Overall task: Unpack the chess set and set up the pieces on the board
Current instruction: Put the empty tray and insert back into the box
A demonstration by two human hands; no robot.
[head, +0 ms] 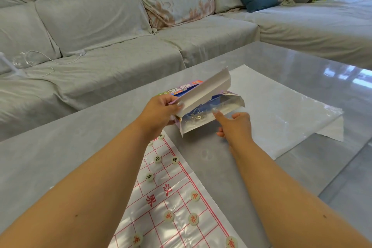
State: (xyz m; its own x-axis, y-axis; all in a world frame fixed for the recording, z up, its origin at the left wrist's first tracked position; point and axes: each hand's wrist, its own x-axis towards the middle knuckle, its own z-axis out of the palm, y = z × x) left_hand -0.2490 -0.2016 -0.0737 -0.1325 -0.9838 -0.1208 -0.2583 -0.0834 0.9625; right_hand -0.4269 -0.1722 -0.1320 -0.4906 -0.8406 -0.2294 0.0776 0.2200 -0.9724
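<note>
Meanwhile, the left hand (161, 110) is gripping the opened box (209, 104) above the bench (60, 137), the right hand (235, 125) loosely curled beside it, forefinger touching its flap.

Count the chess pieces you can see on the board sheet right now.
10 chess pieces: two partly hidden beside the left forearm, three black-marked on the far half, five red-marked on the near half toward the bottom edge. More may lie under the left arm or outside the frame.

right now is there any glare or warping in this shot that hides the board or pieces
Head view: window glare streaks the glossy table at right, and sheen mottles the plastic chess board, though the pieces stay readable; wide-angle bending curves the sofa.
</note>
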